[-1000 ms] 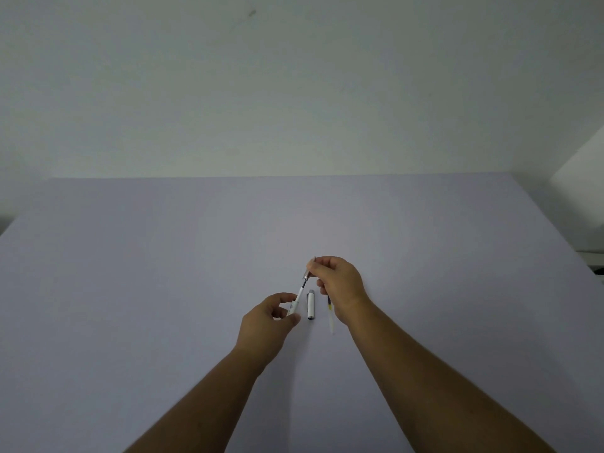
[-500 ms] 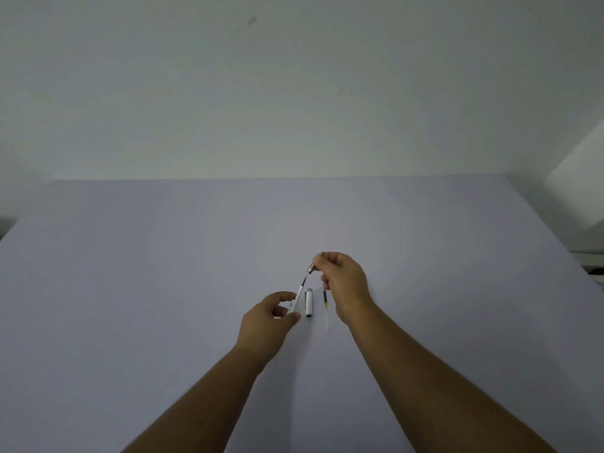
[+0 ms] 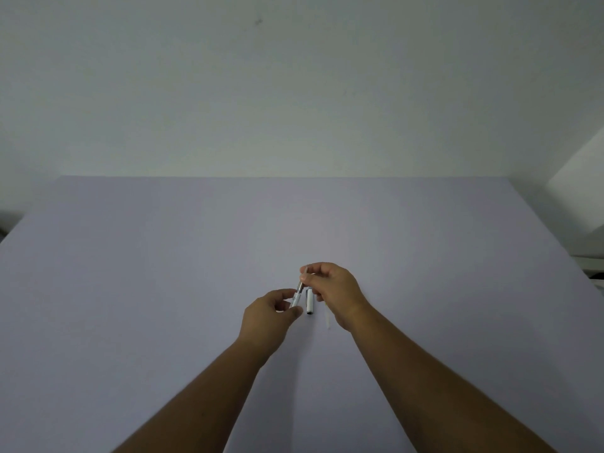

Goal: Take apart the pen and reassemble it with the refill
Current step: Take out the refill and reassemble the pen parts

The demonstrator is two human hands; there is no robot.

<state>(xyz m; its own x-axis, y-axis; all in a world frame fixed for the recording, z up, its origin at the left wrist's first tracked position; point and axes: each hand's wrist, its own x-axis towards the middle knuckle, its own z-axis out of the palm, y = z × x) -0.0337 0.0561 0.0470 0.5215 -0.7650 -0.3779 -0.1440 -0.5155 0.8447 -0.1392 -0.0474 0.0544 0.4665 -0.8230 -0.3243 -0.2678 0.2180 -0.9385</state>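
Now my right hand (image 3: 336,291) has brought the metal tip (image 3: 303,278) down onto the pen barrel (image 3: 295,299), pinched by my left hand (image 3: 271,317). Screwing likely follows. Cap (image 3: 309,301) lies on the table (image 3: 130,289) between them.

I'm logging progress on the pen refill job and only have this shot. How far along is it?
Done: the cap is off and lies on the table, with a loose refill beside it, partly hidden by the right hand. In hand: the left hand holds the white barrel while the right pinches the metal tip against it. Left: securing the tip and recapping. Which refill is inside cannot be told.
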